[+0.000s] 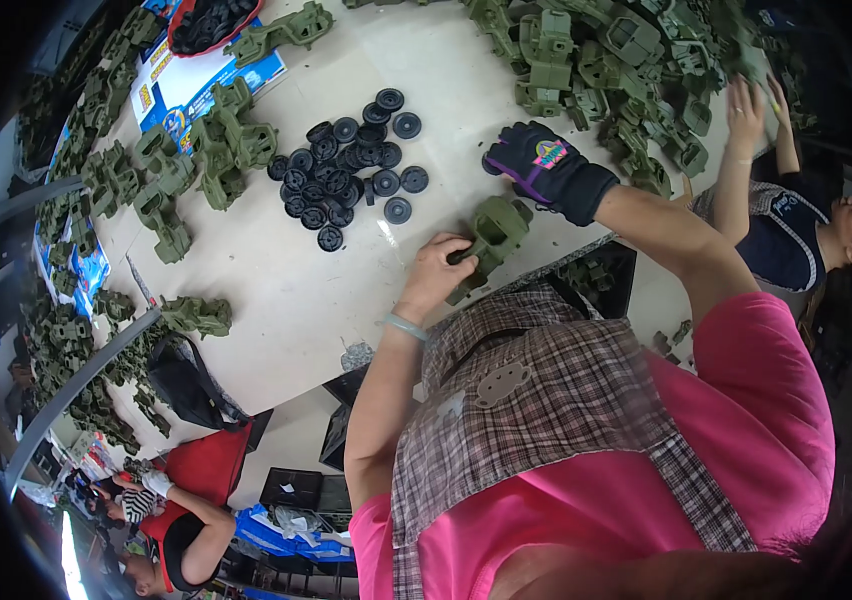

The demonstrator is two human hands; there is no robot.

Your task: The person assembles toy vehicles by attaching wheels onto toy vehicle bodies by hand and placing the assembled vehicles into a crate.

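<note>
Near the table's front edge, my bare left hand [433, 272] grips an olive-green plastic toy vehicle body [499, 230], fingers curled over its near left side. The body is tilted, its far end toward the right. Just beyond it, my right hand [551, 172] wears a black glove with purple trim. Its fingers are closed, and a small dark disc, a black toy wheel [491, 162], shows at the fingertips; the glove covers part of it. Left of both hands lies a loose pile of black toy wheels [331, 180], some flat and some on edge.
Green vehicle parts [636, 80] are heaped at the far right, and more vehicle bodies [161, 190] lie at the left. A red bowl [181, 40] holds black pieces at the far left. Co-workers' arms [743, 120] show at right and lower left. A grey curved bar [76, 385] crosses the left.
</note>
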